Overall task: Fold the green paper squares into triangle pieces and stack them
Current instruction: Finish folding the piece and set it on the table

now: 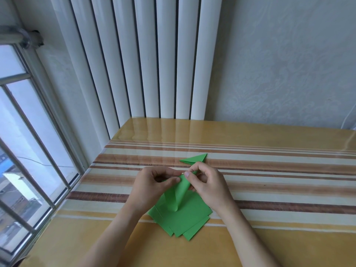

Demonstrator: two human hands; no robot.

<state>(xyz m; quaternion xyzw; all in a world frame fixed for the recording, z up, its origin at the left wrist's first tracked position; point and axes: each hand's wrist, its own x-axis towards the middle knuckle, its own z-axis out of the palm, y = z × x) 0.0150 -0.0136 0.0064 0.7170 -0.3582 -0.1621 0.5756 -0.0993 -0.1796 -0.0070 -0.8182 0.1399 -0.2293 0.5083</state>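
Observation:
A green paper square is bent over on itself and held up above the table, its curved fold hanging down. My left hand pinches its upper corner from the left, and my right hand pinches the same corner from the right. Under it lies a loose pile of flat green squares, fanned out on the table. One folded green triangle piece rests flat just beyond my right hand.
The table has a glossy yellow top with brown and cream stripes. A white radiator stands behind it against the wall. A barred window runs along the left edge.

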